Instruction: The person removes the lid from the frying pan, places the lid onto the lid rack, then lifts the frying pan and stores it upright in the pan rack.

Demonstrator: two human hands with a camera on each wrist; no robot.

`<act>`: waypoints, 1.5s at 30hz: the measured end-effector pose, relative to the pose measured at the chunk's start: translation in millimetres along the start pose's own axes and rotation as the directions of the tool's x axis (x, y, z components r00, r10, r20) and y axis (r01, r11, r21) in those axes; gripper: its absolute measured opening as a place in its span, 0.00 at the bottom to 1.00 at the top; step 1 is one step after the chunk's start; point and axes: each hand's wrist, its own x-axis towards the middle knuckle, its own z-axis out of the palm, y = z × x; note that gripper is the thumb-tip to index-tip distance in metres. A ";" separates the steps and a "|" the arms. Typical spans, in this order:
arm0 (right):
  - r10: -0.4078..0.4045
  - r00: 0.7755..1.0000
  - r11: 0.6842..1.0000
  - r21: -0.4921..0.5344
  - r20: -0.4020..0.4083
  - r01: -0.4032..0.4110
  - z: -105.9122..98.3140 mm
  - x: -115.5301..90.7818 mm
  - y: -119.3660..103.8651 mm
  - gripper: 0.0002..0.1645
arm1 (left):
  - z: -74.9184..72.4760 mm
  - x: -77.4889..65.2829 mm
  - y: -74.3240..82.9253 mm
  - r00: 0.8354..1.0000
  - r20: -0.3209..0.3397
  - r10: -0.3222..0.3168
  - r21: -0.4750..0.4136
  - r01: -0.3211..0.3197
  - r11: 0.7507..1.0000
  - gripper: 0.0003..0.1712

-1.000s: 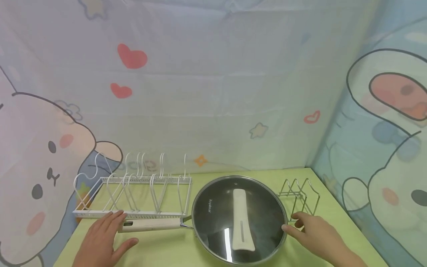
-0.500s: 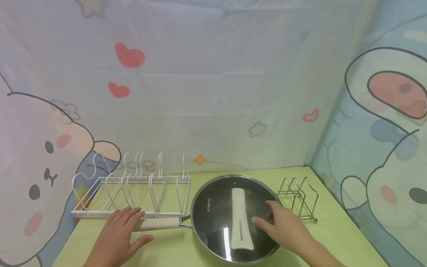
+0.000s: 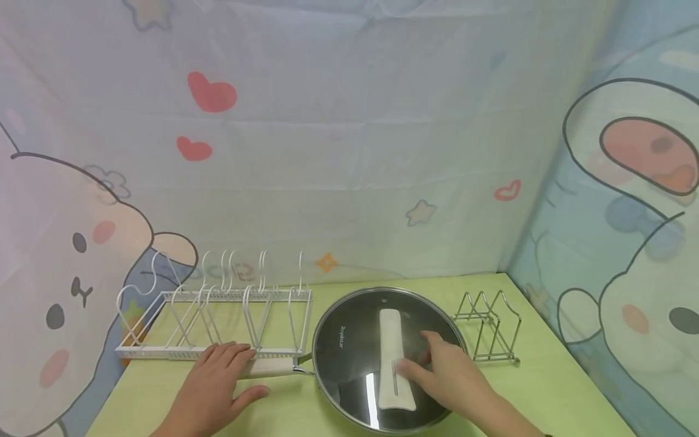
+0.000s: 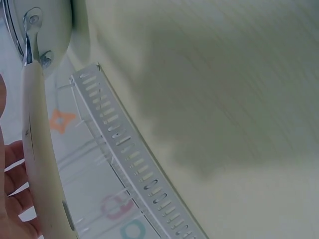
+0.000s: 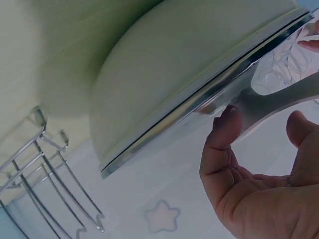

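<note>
A pan with a cream body [image 5: 184, 55] stands under a dark glass lid [image 3: 349, 358] in the head view. Its pale handle [image 3: 273, 366] points left. My left hand [image 3: 215, 382] lies over the outer end of that handle, fingers extended and thumb apart. In the left wrist view, fingers [image 4: 17, 184] show beside the handle. Over the lid, my right hand [image 3: 450, 373] has its thumb and index finger spread around the lower part of the cream lid handle [image 3: 390, 331]. The right wrist view shows a gap between thumb and fingertip, with the index fingertip right at the lid handle.
Behind the pan handle at left stands a white wire dish rack [image 3: 306, 321]. A small metal wire rack [image 3: 499, 328] stands right of the pan. All rest on a yellow-green table [image 3: 557, 370], with patterned cloth [image 3: 349, 152] hanging behind.
My right hand has moved left from the lid's right rim to the lid handle. My left hand has slid right along the pan handle. Pan and racks stay in place.
</note>
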 end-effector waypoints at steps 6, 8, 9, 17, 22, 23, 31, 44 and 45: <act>0.028 0.999 0.999 0.022 -0.025 -0.027 9.1 1.9 -14.4 0.68 | 8.1 4.7 2.8 0.999 -0.031 0.030 0.039 -0.028 0.999 0.35; 0.042 0.999 0.999 0.019 -0.022 -0.042 13.5 3.2 -21.1 0.72 | 9.7 6.6 4.9 1.000 0.007 0.007 0.047 -0.007 0.999 0.34; 0.048 0.999 0.999 0.013 -0.018 -0.047 15.9 3.9 -24.8 0.75 | 10.2 7.5 6.2 0.999 0.032 -0.007 0.052 0.005 0.999 0.33; 0.056 0.998 0.998 0.009 0.022 -0.056 31.8 8.8 -44.7 0.66 | 19.5 15.3 9.6 0.995 0.096 -0.006 0.158 -0.010 0.987 0.30; 0.061 0.997 0.998 0.032 0.043 -0.062 30.3 10.1 -49.9 0.52 | 25.5 17.5 7.7 0.996 0.087 -0.018 0.181 0.002 0.984 0.32; 0.064 0.997 0.997 0.036 0.052 -0.066 29.4 10.1 -50.1 0.51 | 26.0 17.2 7.4 0.996 0.089 -0.023 0.181 0.006 0.983 0.32; 0.029 0.994 0.998 0.045 0.106 -0.034 23.0 8.8 -47.4 0.52 | 25.0 16.0 7.2 0.997 0.079 -0.006 0.183 -0.008 0.983 0.32; 0.051 0.999 0.995 -0.082 -0.007 -0.051 35.6 9.5 -39.6 0.36 | 27.8 15.9 6.5 0.996 0.085 -0.008 0.183 -0.007 0.983 0.32; 0.053 0.999 0.996 -0.066 -0.007 -0.053 36.0 9.3 -38.9 0.33 | 28.0 15.7 6.6 0.996 0.085 -0.009 0.182 -0.007 0.983 0.32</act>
